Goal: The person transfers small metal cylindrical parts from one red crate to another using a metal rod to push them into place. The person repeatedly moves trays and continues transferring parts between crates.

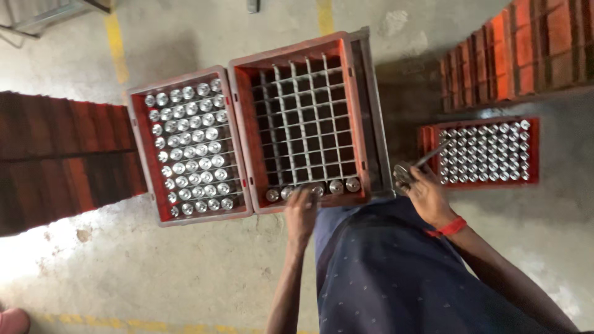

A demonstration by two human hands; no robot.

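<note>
**Hands at the near edge of a gridded crate**

Dark blue dotted cloth (pixel 396 278) fills the near foreground, both forearms reaching out from it. Left hand (pixel 301 213) curls over the near rim of the middle crate (pixel 244 124), fingers closed around one shiny round-topped can (pixel 317 189) in the front row; four more cans stand upright in that same row, caps facing up. Right hand (pixel 422 188), a red band (pixel 450 227) at its wrist, is closed on a slim metal tool (pixel 430 154) whose long axis slants up and away to the right.

Red plastic forms the crate, with a pale grid of square cells, mostly empty. Touching its left side, a second crate (pixel 137 136) is packed with silver cans. Farther right, another full crate (pixel 427 148) sits on the rough concrete floor (pixel 154 266). Stacked red crates (pixel 513 49) stand beyond.
</note>
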